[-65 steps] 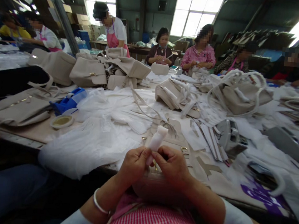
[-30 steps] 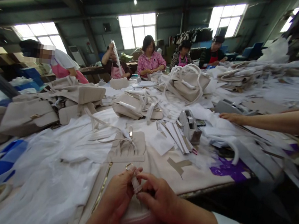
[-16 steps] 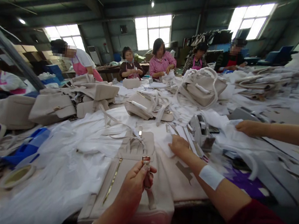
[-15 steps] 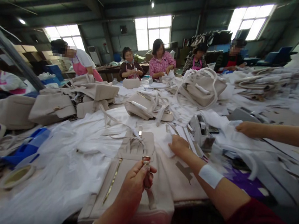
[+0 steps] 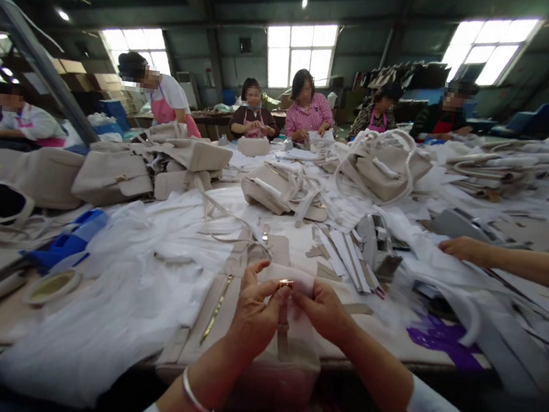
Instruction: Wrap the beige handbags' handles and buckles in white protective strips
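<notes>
A beige handbag [image 5: 247, 355] lies flat at the near table edge in front of me. My left hand [image 5: 253, 313] pinches a small metal buckle [image 5: 286, 284] on the bag's strap [image 5: 283, 329]. My right hand [image 5: 325, 309] is closed beside it, pressing a piece of thin white paper [image 5: 296, 280] around the buckle. Both hands meet over the bag's top.
White tissue and plastic [image 5: 146, 284] cover the left of the table. A tape roll [image 5: 51, 285] and blue item [image 5: 69, 242] lie at left. Beige bags [image 5: 112, 177] pile behind. A tape dispenser [image 5: 373, 247] stands right of centre. A co-worker's arm [image 5: 510, 263] reaches in from the right.
My right hand came back from the paper scraps with a white piece and joined my left hand at the buckle. The view shifted slightly right.
</notes>
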The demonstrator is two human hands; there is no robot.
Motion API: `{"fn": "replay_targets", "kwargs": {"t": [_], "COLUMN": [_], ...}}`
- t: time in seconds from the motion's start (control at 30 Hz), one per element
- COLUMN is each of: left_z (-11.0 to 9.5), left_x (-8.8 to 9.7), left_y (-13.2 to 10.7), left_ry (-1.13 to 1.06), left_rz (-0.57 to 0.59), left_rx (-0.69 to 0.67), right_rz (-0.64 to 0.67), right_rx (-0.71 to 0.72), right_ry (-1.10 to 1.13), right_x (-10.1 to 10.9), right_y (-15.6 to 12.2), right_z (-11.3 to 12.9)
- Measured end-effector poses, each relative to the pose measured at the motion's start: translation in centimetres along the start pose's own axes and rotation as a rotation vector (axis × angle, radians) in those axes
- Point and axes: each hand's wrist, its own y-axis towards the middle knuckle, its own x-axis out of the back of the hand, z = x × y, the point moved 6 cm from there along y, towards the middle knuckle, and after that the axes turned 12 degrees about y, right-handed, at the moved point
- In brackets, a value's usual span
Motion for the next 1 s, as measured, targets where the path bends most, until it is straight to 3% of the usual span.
{"fn": "replay_targets", "kwargs": {"t": [0.17,0.37,0.47,0.6,0.73,0.83,0.93,1.0], "left_z": [0.2,0.6,0.5,0.5,0.4,0.8,1.0,0.8], "left_x": [-0.3,0.2,0.3,0.3,-0.8,-2.0,-2.6,-2.5], "left_y": [0.0,0.5,0.7,0.9,0.7,0.1,-0.4,-0.4], "left_ry": [-0.084,-0.2,-0.219,-0.317,-0.635,-0.827,-0.696,-0.453], "left_rz": [0.059,-0.034,-0.012,0.037,0.245,0.418,0.532,0.511], "left_rx": [0.073,0.22,0.248,0.264,0.231,0.311,0.295,0.202], "right_rz": [0.064,0.086,0.036,0.099,-0.018,-0.093,-0.115,-0.177], "right_rx": [-0.021,-0.076,-0.092,-0.082,-0.075,-0.062,-0.039,-0.036], "right_ry": [0.101,0.234,0.211,0.177,0.25,0.35,0.341,0.276], "right_x": [-0.4,0.4,0.6,0.2,0.7,0.8,0.3,0.2], "right_y": [-0.6,-0.5,-0.4,-0.1,-0.4,-0.9,-1.3,-1.6], "right_z": [-0.4,-0.4,0.4,1.6,1.2,0.2,-0.4,-0.6]}}
